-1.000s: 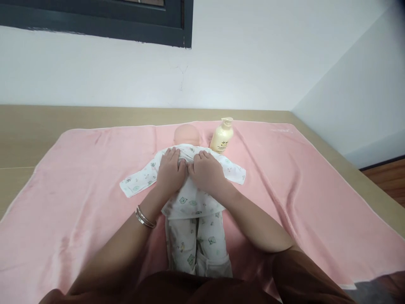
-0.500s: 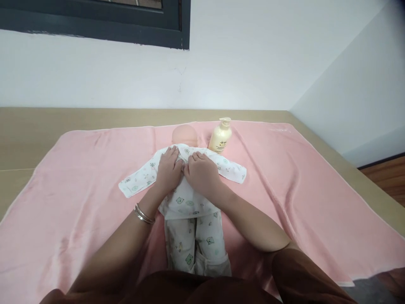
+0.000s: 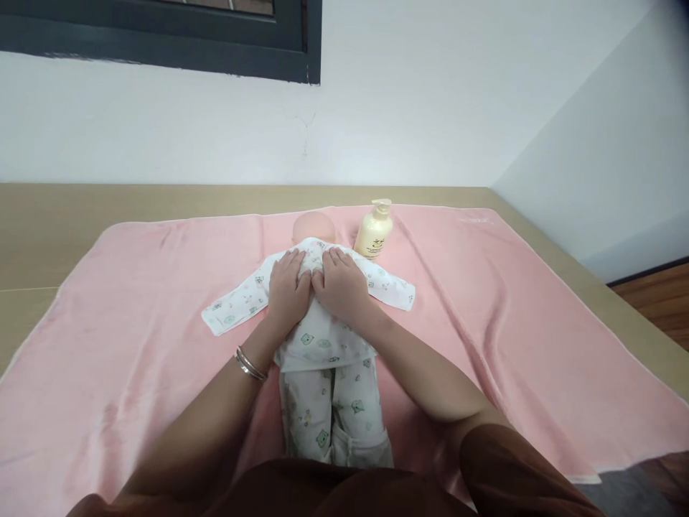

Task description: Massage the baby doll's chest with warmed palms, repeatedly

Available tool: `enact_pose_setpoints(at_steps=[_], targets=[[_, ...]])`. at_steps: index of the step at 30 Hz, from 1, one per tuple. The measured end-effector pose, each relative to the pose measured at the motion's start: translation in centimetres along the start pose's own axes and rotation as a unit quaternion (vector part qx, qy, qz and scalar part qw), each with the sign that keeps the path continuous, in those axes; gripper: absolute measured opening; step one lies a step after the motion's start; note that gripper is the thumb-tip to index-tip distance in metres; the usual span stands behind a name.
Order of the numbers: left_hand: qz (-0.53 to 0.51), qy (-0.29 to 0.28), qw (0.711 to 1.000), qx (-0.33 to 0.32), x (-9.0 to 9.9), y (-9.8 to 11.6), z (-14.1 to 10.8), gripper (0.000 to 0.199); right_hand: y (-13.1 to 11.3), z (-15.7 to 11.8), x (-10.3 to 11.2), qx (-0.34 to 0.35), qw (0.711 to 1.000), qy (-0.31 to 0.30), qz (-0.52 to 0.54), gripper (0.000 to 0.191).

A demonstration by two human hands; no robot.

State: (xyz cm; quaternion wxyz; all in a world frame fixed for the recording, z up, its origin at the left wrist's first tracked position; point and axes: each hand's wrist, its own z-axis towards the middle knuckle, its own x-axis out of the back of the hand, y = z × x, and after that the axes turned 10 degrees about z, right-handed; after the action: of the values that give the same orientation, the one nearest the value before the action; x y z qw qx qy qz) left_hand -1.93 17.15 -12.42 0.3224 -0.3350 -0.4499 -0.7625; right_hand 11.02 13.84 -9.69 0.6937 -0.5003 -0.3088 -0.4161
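A baby doll [image 3: 323, 343] in a white printed top and trousers lies on a pink blanket [image 3: 161, 287], its head away from me. Its face does not show, and its sleeves spread out to both sides. My left hand [image 3: 289, 287] rests flat on the upper part of the top, fingers stretched towards the head. Beside it, my right hand [image 3: 340, 285] lies on the cloth in the same way, with the two thumbs close together at the middle. Neither hand grips anything. Bangles circle my left wrist.
A cream pump bottle [image 3: 373, 231] stands on the blanket just right of the doll's head. The wooden surface [image 3: 64, 215] under the blanket meets a white wall [image 3: 409, 108] at the back. A dark window frame [image 3: 215, 54] is set in that wall.
My fingers have straightened out and lie flatter on the cloth. The top's collar edge has shifted slightly towards the head, and the right sleeve has drawn in a little.
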Motion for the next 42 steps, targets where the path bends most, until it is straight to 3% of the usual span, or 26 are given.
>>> enact_pose_setpoints(at_steps=[8,35,42], targets=[[-0.018,0.001,1.0,0.009,0.1,0.1,-0.1,0.049,0.1,-0.2,-0.2,-0.002,1.0,0.017,0.013,0.055],[-0.033,-0.003,0.999,0.007,0.3,0.1,-0.1,0.049,0.3,-0.1,-0.2,-0.017,0.999,-0.009,0.046,0.059],[-0.002,-0.024,0.999,0.042,0.8,-0.2,0.3,0.052,1.3,1.0,1.0,-0.092,0.993,-0.066,0.045,0.067]])
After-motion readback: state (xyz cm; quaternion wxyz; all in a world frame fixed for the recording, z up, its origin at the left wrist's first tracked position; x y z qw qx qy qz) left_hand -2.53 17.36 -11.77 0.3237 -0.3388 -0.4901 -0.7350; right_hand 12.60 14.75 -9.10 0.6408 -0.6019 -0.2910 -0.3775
